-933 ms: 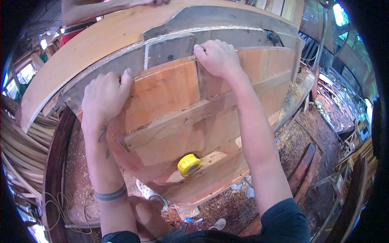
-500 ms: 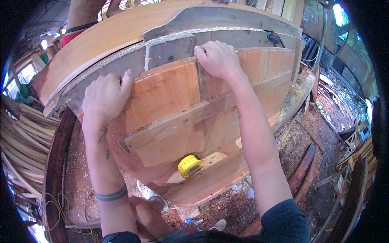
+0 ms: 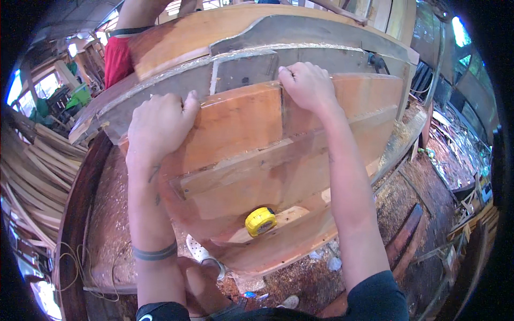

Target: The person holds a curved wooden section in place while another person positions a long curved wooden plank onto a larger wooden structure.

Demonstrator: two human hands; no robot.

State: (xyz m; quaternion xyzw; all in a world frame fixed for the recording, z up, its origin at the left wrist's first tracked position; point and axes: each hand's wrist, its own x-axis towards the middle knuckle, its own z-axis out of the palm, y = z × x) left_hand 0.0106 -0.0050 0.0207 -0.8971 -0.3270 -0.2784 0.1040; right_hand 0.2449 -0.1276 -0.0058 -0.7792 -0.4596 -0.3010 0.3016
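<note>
My left hand [image 3: 159, 125] grips the upper edge of a broad reddish wooden panel [image 3: 241, 115] near its left corner, the thumb lying along the top. Further right, my right hand [image 3: 309, 88] is closed over the same edge, beside a dark seam; its fingertips are hidden behind the wood. A lengthwise batten [image 3: 246, 158] crosses the panel's near face. Low on the panel, a yellow tape measure [image 3: 261, 221] sits on a ledge. Just beyond the panel stands a grey-faced board [image 3: 305, 33] with sawdust along its edges.
Behind the grey board curves a large pale wooden surface [image 3: 176, 40]. A person in red clothing [image 3: 118, 61] stands at the far left. Thin wooden strips [image 3: 32, 182] are stacked at left. Sawdust and dark timber pieces [image 3: 404, 235] lie at right; a white clog [image 3: 198, 249] shows below.
The scene has shifted right and slightly down in the picture, showing more of the person's red clothing. Both hands keep their hold on the panel's edge.
</note>
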